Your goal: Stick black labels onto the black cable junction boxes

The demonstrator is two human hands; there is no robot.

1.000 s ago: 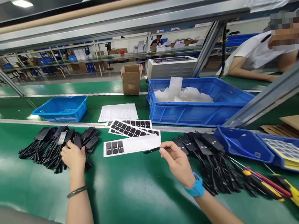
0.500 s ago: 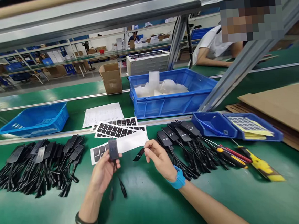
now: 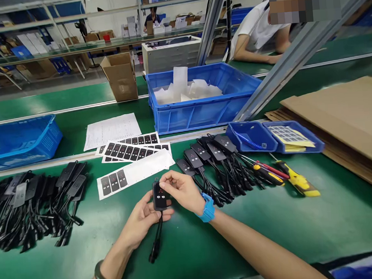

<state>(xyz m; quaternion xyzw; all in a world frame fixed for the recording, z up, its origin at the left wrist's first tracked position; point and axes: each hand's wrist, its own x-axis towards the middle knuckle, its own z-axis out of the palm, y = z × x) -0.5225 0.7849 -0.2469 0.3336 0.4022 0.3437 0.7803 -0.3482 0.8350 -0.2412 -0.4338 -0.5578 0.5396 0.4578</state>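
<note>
My left hand (image 3: 140, 222) grips a small black controller (image 3: 160, 196) with a short cable hanging down to the green mat. My right hand (image 3: 182, 190) pinches at the controller's top face, where a black button sticker now lies. A white backing sheet (image 3: 133, 173) with three black stickers left on it lies just beyond my hands. More sticker sheets (image 3: 132, 149) lie behind it. A heap of black cabled controllers (image 3: 33, 203) is at my left, and a second heap (image 3: 213, 163) at my right.
A blue crate (image 3: 203, 108) of white bags stands behind, with a blue basket (image 3: 18, 142) at far left. Small blue trays (image 3: 269, 137), screwdrivers (image 3: 266, 172) and a yellow knife (image 3: 299, 182) lie at right, beside cardboard sheets (image 3: 342, 123). Another person (image 3: 261, 34) leans on the far bench.
My left hand picked a controller from the left heap and brought it to the middle. My right hand carried a peeled sticker onto it. The camera tilted down.
</note>
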